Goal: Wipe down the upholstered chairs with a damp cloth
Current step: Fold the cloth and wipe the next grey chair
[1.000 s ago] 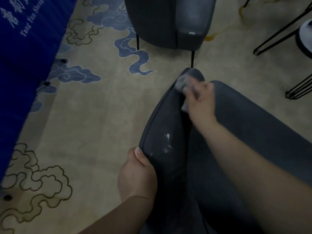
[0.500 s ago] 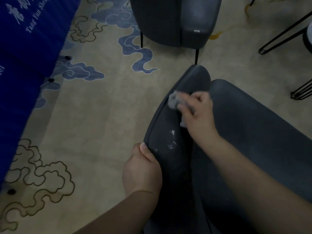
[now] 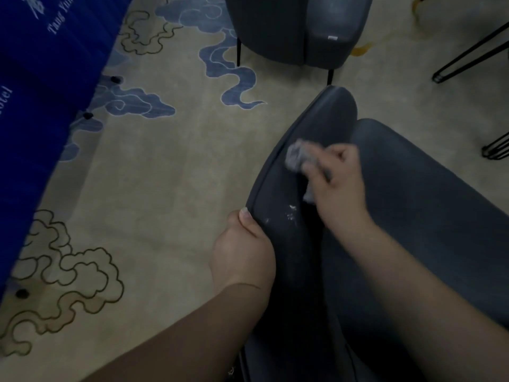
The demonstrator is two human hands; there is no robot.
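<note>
A dark grey upholstered chair (image 3: pixel 429 205) fills the lower right, seen from above. Its curved left arm (image 3: pixel 314 125) runs up the middle of the view. My right hand (image 3: pixel 340 180) grips a crumpled grey cloth (image 3: pixel 296 157) and presses it on the top of that arm. My left hand (image 3: pixel 242 249) grips the arm's outer edge lower down, thumb on top. Small white flecks (image 3: pixel 290 216) lie on the arm between my two hands.
A second dark grey chair (image 3: pixel 297 28) stands on thin black legs at the top. A blue cloth with white lettering (image 3: pixel 35 86) hangs along the left. Black wire legs (image 3: pixel 468 51) cross the upper right. The floor is beige carpet (image 3: pixel 165 172) with cloud patterns.
My right hand has drawn the cloth back along the chair arm from its far tip toward me. My left hand keeps its grip on the arm's edge.
</note>
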